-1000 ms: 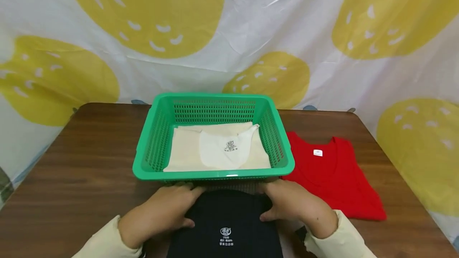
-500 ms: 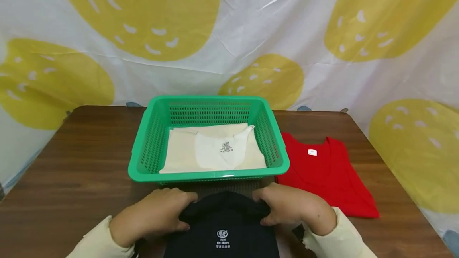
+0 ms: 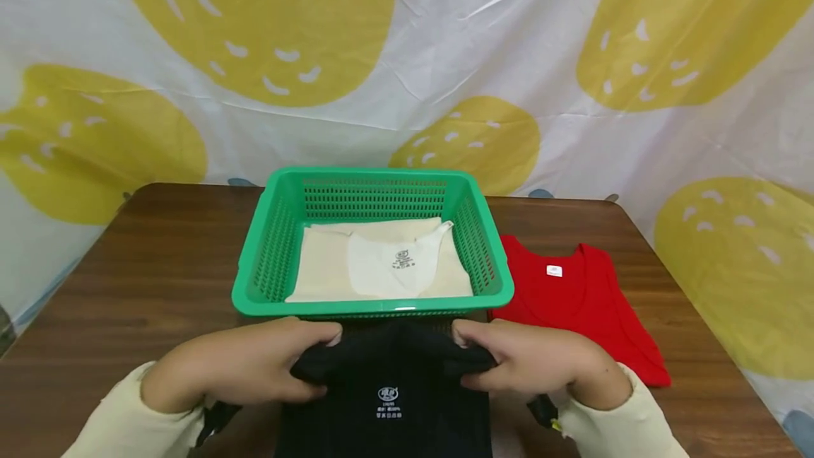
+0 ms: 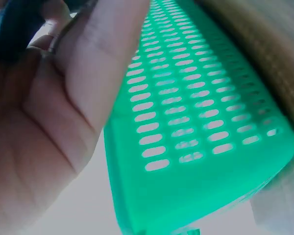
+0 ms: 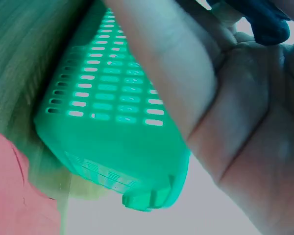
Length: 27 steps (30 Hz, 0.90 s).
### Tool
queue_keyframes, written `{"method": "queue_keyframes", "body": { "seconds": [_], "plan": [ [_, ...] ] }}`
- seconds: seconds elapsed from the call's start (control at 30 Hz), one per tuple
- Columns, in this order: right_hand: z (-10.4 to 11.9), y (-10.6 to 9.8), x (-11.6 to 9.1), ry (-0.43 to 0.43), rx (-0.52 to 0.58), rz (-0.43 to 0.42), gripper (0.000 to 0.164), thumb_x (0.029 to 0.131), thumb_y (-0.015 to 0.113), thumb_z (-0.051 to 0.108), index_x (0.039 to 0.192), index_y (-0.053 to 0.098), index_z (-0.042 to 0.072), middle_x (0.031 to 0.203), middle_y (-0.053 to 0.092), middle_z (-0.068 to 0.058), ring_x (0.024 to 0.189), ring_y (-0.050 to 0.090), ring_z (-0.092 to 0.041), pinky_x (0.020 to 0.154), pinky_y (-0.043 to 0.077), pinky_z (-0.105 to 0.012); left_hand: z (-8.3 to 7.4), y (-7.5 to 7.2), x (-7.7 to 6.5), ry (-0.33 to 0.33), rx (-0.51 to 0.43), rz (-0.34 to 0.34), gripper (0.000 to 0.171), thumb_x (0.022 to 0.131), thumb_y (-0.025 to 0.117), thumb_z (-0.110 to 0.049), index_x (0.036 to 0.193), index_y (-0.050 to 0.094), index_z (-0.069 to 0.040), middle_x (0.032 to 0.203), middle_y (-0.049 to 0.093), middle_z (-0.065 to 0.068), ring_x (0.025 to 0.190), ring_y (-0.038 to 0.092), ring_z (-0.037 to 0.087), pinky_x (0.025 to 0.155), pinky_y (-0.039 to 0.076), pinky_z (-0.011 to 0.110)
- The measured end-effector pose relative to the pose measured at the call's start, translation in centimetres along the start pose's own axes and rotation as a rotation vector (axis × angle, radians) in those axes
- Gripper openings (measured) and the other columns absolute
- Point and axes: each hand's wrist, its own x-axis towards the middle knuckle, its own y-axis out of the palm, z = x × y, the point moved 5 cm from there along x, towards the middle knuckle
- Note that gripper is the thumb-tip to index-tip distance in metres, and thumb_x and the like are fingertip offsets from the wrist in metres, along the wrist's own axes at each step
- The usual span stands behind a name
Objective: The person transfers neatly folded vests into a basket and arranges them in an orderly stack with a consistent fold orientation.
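A black folded garment (image 3: 388,391) with a white printed label hangs between my two hands, in front of the basket. My left hand (image 3: 244,362) pinches its upper left edge between thumb and fingers. On the opposite side my right hand (image 3: 531,355) grips the upper right edge the same way. Just beyond them stands a green plastic basket (image 3: 375,307) with slotted walls. Inside it lies a cream folded garment (image 3: 324,267) with a white neck area. Both wrist views show the basket's slotted wall (image 4: 186,176) close to the palms, and dark cloth (image 5: 264,24) at the fingers.
A red folded garment (image 3: 579,309) with a white tag lies to the right of the basket on the brown wooden table (image 3: 159,267). Behind the table hangs a white curtain (image 3: 305,136) with large yellow fruit prints.
Both hands have spread slightly and lifted the black garment's upper edge, bringing it up to the basket's front. The basket and the red garment stay in place.
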Motion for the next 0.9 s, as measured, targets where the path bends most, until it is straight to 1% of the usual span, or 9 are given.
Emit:
{"method": "queue_keyframes", "body": {
  "seconds": [0.07,0.2,0.23,0.33,0.43,0.53,0.67,0.77,0.9],
  "plan": [
    [0.3,-0.4,-0.4,-0.046,0.006,-0.017,0.029,0.094,0.069,0.019,0.103,0.043,0.013,0.083,0.052,0.001,0.071,0.055,-0.001,0.065,0.048,-0.018,-0.5,-0.5,-0.5,0.046,0.001,-0.015,0.024,0.094,0.071,-0.024,0.107,0.051,-0.026,0.103,0.062,-0.012,0.094,0.058,0.004,0.085,0.05,0.022],
    [0.9,-1.0,-1.0,-0.144,0.022,-0.063,0.031,0.094,0.07,0.019,0.104,0.041,0.011,0.095,0.05,-0.002,0.089,0.056,-0.008,0.072,0.052,-0.022,-1.1,-1.3,-1.0,0.075,0.009,-0.061,0.027,0.096,0.068,-0.028,0.116,0.05,-0.028,0.113,0.061,-0.011,0.105,0.056,0.009,0.093,0.048,0.022],
    [1.1,-1.2,-1.1,-0.163,0.015,-0.078,0.032,0.094,0.069,0.019,0.104,0.04,0.011,0.094,0.049,-0.001,0.087,0.056,-0.007,0.072,0.051,-0.022,-1.2,-1.5,-1.2,0.066,0.013,-0.08,0.029,0.096,0.068,-0.029,0.118,0.049,-0.029,0.113,0.061,-0.01,0.105,0.056,0.01,0.092,0.048,0.023],
    [1.5,-1.5,-1.5,-0.197,0.038,-0.105,0.03,0.096,0.067,0.018,0.104,0.04,0.009,0.079,0.047,-0.003,0.064,0.049,0.0,0.061,0.046,-0.02,-1.3,-2.0,-1.5,0.049,0.017,-0.128,0.035,0.096,0.067,-0.032,0.124,0.046,-0.03,0.112,0.061,-0.006,0.103,0.056,0.012,0.09,0.048,0.024],
    [1.6,-1.6,-1.7,-0.195,0.092,-0.135,0.028,0.097,0.065,0.013,0.105,0.039,0.008,0.062,0.043,-0.007,0.045,0.039,0.0,0.049,0.039,-0.019,-1.5,-2.4,-1.5,0.083,-0.037,-0.148,0.037,0.096,0.067,-0.032,0.128,0.049,-0.028,0.112,0.064,-0.004,0.101,0.06,0.013,0.089,0.05,0.026],
    [1.9,-2.0,-1.7,-0.217,0.125,-0.183,0.026,0.097,0.064,0.01,0.109,0.042,0.009,0.053,0.04,-0.008,0.039,0.034,-0.002,0.043,0.034,-0.02,-1.5,-2.9,-1.7,0.138,-0.09,-0.176,0.031,0.097,0.067,-0.03,0.125,0.057,-0.024,0.112,0.069,-0.005,0.101,0.064,0.013,0.09,0.053,0.027],
    [2.4,-2.2,-1.6,-0.275,0.131,-0.231,0.025,0.097,0.063,0.008,0.12,0.053,0.009,0.079,0.068,-0.006,0.062,0.064,-0.01,0.063,0.055,-0.025,-0.9,-3.4,-2.2,0.148,-0.116,-0.287,0.025,0.096,0.068,-0.024,0.121,0.065,-0.022,0.111,0.072,-0.003,0.1,0.066,0.011,0.087,0.055,0.028],
    [2.5,-2.4,-1.6,-0.277,0.138,-0.27,0.028,0.098,0.062,0.005,0.126,0.061,0.005,0.111,0.073,-0.01,0.095,0.072,-0.02,0.087,0.058,-0.033,-0.7,-3.7,-2.5,0.141,-0.139,-0.373,0.026,0.096,0.068,-0.019,0.121,0.068,-0.022,0.117,0.072,-0.003,0.107,0.065,0.01,0.089,0.055,0.028],
    [2.5,-2.8,-1.8,-0.249,0.114,-0.355,0.03,0.098,0.059,0.004,0.128,0.063,0.003,0.107,0.072,-0.01,0.092,0.07,-0.02,0.085,0.058,-0.032,-0.8,-4.5,-2.7,0.079,-0.089,-0.487,0.022,0.095,0.068,-0.024,0.118,0.07,-0.027,0.117,0.071,-0.007,0.108,0.064,0.009,0.09,0.054,0.027]
  ]
}}
